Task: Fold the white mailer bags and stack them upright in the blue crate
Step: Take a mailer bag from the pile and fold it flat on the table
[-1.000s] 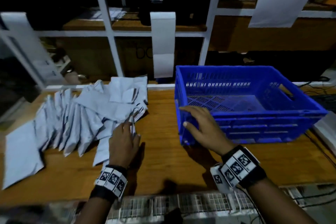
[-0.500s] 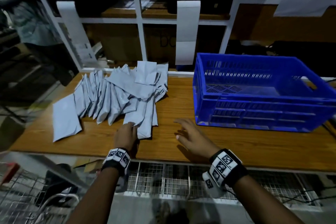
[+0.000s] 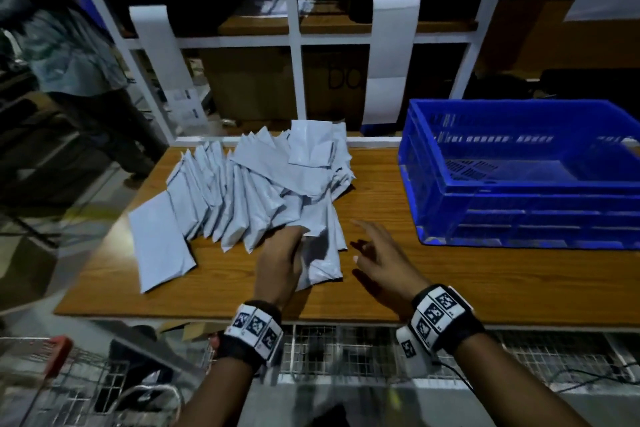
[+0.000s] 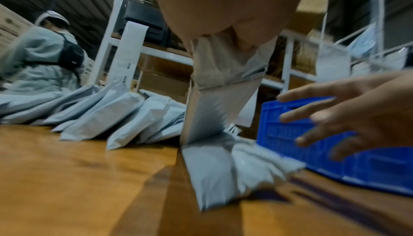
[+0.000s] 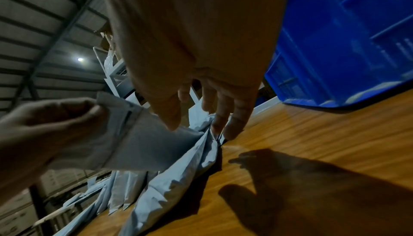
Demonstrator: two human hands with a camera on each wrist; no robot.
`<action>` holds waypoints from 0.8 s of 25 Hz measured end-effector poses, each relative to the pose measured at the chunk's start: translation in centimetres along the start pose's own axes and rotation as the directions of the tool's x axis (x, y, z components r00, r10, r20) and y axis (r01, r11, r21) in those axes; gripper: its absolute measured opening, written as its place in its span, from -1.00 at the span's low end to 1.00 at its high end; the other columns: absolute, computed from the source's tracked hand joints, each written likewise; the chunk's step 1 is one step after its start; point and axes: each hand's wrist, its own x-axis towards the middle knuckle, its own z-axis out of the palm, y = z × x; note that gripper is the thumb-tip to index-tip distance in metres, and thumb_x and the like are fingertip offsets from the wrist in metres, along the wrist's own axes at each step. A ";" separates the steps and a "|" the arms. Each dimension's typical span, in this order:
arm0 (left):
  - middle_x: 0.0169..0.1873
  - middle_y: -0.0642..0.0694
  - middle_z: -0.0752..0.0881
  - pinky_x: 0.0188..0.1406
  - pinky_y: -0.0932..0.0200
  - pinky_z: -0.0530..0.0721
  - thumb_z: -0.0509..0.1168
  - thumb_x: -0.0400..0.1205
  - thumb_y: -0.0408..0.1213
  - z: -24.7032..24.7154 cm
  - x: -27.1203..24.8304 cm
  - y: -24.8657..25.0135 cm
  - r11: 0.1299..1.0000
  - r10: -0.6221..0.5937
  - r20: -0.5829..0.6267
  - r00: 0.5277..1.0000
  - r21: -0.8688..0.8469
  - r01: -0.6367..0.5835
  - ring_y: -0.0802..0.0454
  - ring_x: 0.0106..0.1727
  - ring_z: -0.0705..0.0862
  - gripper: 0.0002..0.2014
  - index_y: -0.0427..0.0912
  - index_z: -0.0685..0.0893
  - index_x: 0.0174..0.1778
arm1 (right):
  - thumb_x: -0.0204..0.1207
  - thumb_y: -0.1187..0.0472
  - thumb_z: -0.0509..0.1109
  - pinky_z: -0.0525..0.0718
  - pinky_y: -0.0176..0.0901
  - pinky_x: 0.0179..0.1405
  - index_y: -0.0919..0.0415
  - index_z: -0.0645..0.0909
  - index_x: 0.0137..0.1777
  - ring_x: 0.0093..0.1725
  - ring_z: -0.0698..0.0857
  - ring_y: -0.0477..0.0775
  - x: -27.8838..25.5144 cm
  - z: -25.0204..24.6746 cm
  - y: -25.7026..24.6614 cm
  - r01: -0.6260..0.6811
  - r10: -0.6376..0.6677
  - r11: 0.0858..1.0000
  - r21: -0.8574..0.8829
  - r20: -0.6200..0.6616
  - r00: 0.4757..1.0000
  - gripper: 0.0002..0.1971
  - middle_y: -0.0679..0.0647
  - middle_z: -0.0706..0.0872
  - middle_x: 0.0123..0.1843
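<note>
A heap of white mailer bags [image 3: 249,191] lies fanned out on the left half of the wooden table [image 3: 450,281]. My left hand [image 3: 298,246] pinches the top edge of the nearest mailer bag [image 3: 323,263] and lifts that end; its other end still rests on the wood. The left wrist view shows this bag [image 4: 212,116] hanging bent from my fingers [image 4: 236,41]. My right hand [image 3: 363,243] hovers open just right of it, fingers spread and holding nothing. The blue crate [image 3: 519,218] stands empty at the right back.
A white shelving frame [image 3: 294,42] with cardboard boxes rises behind the table. Another person in a grey jacket [image 3: 69,55] stands at the far left. A wire cart with a red handle [image 3: 59,354] sits below the table's front left corner.
My right hand has left the crate's front wall and come left toward the bags. My left hand has taken hold of the nearest bag and raised its edge. The head view has pulled back.
</note>
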 end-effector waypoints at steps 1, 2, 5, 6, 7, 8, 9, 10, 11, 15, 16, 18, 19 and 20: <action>-0.05 -0.23 0.77 -0.12 -0.03 0.64 0.22 0.66 -0.49 -0.6 0.4 0.1 0.999 0.012 -0.002 1.000 -0.029 -0.012 -0.18 -0.04 0.72 -0.81 -0.33 0.71 0.09 | 0.65 0.26 0.41 0.39 -0.56 0.38 -0.15 0.24 0.68 0.47 0.38 -0.23 0.9 0.6 -0.2 0.013 -0.013 1.000 0.006 -0.034 0.999 -0.32 -0.12 0.29 0.61; -0.03 -0.22 0.78 -0.09 0.03 0.65 0.25 0.64 -0.53 -1.1 0.8 0.3 0.998 0.026 0.000 1.000 -0.054 -0.026 -0.15 -0.02 0.73 -0.81 -0.34 0.72 0.09 | 0.63 0.29 0.43 0.39 -0.41 0.50 -0.19 0.25 0.68 0.54 0.34 -0.22 1.7 1.2 -0.4 0.023 -0.022 1.000 0.010 -0.072 0.997 -0.29 -0.16 0.26 0.61; -0.05 -0.19 0.78 -0.10 0.19 0.64 0.30 0.66 -0.55 -2.2 1.9 1.4 0.984 0.110 0.002 0.994 -0.142 -0.109 -0.05 -0.05 0.72 -0.86 -0.34 0.72 0.08 | 0.60 0.31 0.47 0.40 -0.20 0.54 -0.21 0.39 0.60 0.59 0.28 -0.20 2.9 2.1 -0.9 0.025 -0.023 1.000 0.007 -0.171 0.985 -0.34 -0.24 0.23 0.56; -0.07 -0.18 0.78 -0.11 0.27 0.61 0.31 0.67 -0.56 -2.5 2.3 1.6 0.976 0.128 0.005 0.992 -0.179 -0.125 -0.02 -0.08 0.71 -0.86 -0.35 0.72 0.07 | 0.59 0.31 0.48 0.42 -0.25 0.49 -0.19 0.47 0.54 0.58 0.29 -0.20 3.2 2.2 -1.1 0.010 -0.008 1.000 0.008 -0.207 0.978 -0.40 -0.21 0.25 0.56; -0.09 -0.17 0.77 -0.11 0.37 0.56 0.31 0.67 -0.57 -3.0 2.7 1.9 0.969 0.135 0.004 0.991 -0.211 -0.131 0.02 -0.11 0.69 -0.87 -0.35 0.72 0.06 | 0.59 0.30 0.50 0.44 -0.32 0.43 -0.17 0.54 0.47 0.57 0.31 -0.20 3.3 2.1 -1.4 -0.002 0.006 1.000 0.015 -0.245 0.969 -0.47 -0.17 0.28 0.57; -0.11 -0.16 0.76 -0.10 0.46 0.51 0.31 0.68 -0.56 -3.2 2.9 2.1 0.962 0.131 -0.004 0.991 -0.241 -0.128 0.07 -0.13 0.67 -0.88 -0.36 0.72 0.05 | 0.58 0.28 0.50 0.45 -0.41 0.37 -0.15 0.59 0.42 0.56 0.33 -0.21 3.3 2.0 -1.7 0.006 0.000 1.000 0.021 -0.286 0.958 -0.53 -0.14 0.31 0.57; -0.13 -0.14 0.76 -0.11 0.50 0.49 0.30 0.69 -0.52 -3.5 3.1 2.2 0.955 0.117 -0.012 0.993 -0.275 -0.116 0.13 -0.16 0.65 -0.90 -0.37 0.72 0.04 | 0.58 0.28 0.51 0.44 -0.49 0.33 -0.15 0.60 0.39 0.55 0.35 -0.23 3.1 1.9 -1.9 0.031 -0.021 0.999 0.028 -0.313 0.949 -0.55 -0.12 0.33 0.56; -0.14 -0.12 0.76 -0.13 0.48 0.50 0.28 0.72 -0.45 -3.7 3.3 2.5 0.943 0.097 -0.013 0.995 -0.318 -0.096 0.18 -0.18 0.63 -0.88 -0.37 0.73 0.04 | 0.57 0.30 0.51 0.42 -0.53 0.33 -0.15 0.59 0.41 0.56 0.35 -0.24 2.9 1.8 -2.1 0.060 -0.049 0.998 0.026 -0.324 0.945 -0.52 -0.11 0.35 0.56; -0.14 -0.10 0.77 -0.18 0.41 0.54 0.26 0.74 -0.37 -3.8 3.6 2.7 0.926 0.081 -0.003 0.997 -0.370 -0.077 0.21 -0.19 0.63 -0.83 -0.36 0.74 0.04 | 0.56 0.33 0.51 0.41 -0.56 0.34 -0.14 0.58 0.44 0.56 0.36 -0.24 2.7 1.6 -2.2 0.074 -0.064 0.997 0.021 -0.322 0.945 -0.48 -0.11 0.36 0.56; -0.14 -0.08 0.79 -0.20 0.19 0.64 0.22 0.75 -0.28 -3.4 4.8 4.3 0.847 0.093 0.036 0.995 -0.529 -0.060 0.10 -0.15 0.73 -0.73 -0.36 0.78 0.03 | 0.53 0.38 0.52 0.43 -0.46 0.33 -0.03 0.65 0.32 0.55 0.37 -0.23 1.1 0.4 -1.9 0.034 -0.031 0.999 0.002 -0.361 0.932 -0.57 -0.15 0.42 0.55; -0.16 -0.07 0.79 -0.21 0.17 0.64 0.22 0.75 -0.28 -3.2 4.9 4.8 0.838 0.090 0.027 0.996 -0.542 -0.062 0.08 -0.16 0.73 -0.74 -0.36 0.78 0.02 | 0.53 0.33 0.53 0.43 -0.34 0.36 -0.01 0.64 0.32 0.52 0.39 -0.16 0.4 -0.1 -1.6 0.013 -0.026 0.999 -0.036 -0.391 0.920 -0.60 -0.15 0.46 0.53; -0.21 0.03 0.76 -0.27 0.14 0.63 0.24 0.76 -0.34 -2.6 4.8 5.2 0.820 0.054 0.033 0.998 -0.571 -0.025 0.08 -0.22 0.70 -0.80 -0.29 0.77 -0.01 | 0.55 0.15 0.52 0.42 -0.12 0.33 0.04 0.63 0.32 0.41 0.40 -0.06 -1.2 -1.2 -1.0 -0.046 -0.019 0.990 -0.136 -0.441 0.897 -0.66 -0.15 0.56 0.41; -0.24 0.11 0.74 -0.30 0.15 0.61 0.25 0.76 -0.39 -2.2 4.6 5.0 0.812 0.018 0.056 0.998 -0.583 0.018 0.12 -0.25 0.68 -0.82 -0.23 0.77 -0.01 | 0.53 0.07 0.49 0.44 -0.06 0.27 0.04 0.64 0.28 0.34 0.40 -0.02 -2.1 -1.6 -0.7 -0.083 -0.007 0.982 -0.170 -0.470 0.883 -0.67 -0.15 0.60 0.31; -0.29 0.16 0.71 -0.32 0.21 0.56 0.25 0.77 -0.41 -1.6 4.3 4.7 0.811 -0.028 0.087 0.996 -0.580 0.074 0.20 -0.30 0.63 -0.82 -0.17 0.76 -0.01 | 0.49 0.01 0.46 0.44 -0.02 0.19 0.02 0.65 0.24 0.28 0.40 0.02 -2.9 -2.1 -0.4 -0.123 0.007 0.972 -0.201 -0.498 0.867 -0.67 -0.15 0.62 0.22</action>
